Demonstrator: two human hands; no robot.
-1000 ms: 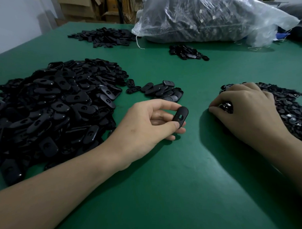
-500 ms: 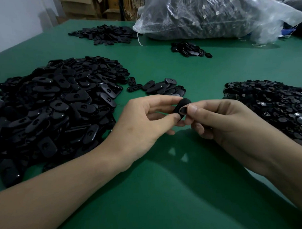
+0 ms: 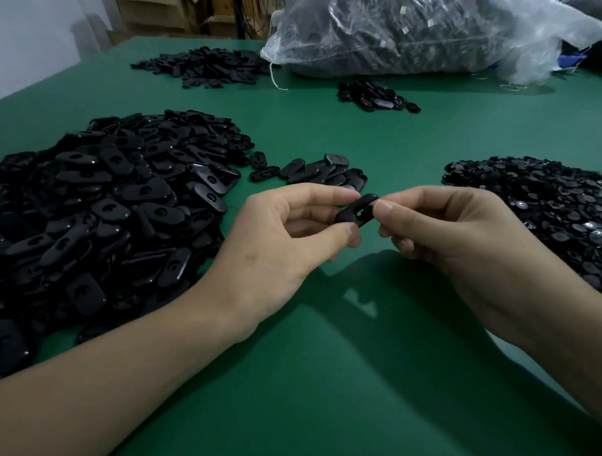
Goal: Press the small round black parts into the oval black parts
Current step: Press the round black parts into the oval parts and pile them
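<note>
My left hand (image 3: 286, 242) pinches a black oval part (image 3: 355, 210) between thumb and fingers, above the green table (image 3: 332, 380). My right hand (image 3: 456, 232) meets it from the right, thumb and forefinger closed on the oval part's right end. Any small round part between those fingertips is hidden. A big heap of oval parts (image 3: 98, 214) lies to the left. A heap of small round parts (image 3: 548, 205) lies to the right.
A short row of oval parts (image 3: 318, 172) lies just beyond my hands. Farther back are a flat pile of black pieces (image 3: 205, 65), a small cluster (image 3: 373, 95) and a large clear plastic bag of parts (image 3: 422, 29). Cardboard boxes (image 3: 169, 14) stand behind the table.
My right hand left the heap of round parts and came to the oval part held in my left hand. Both hands have since stayed together at that part.
</note>
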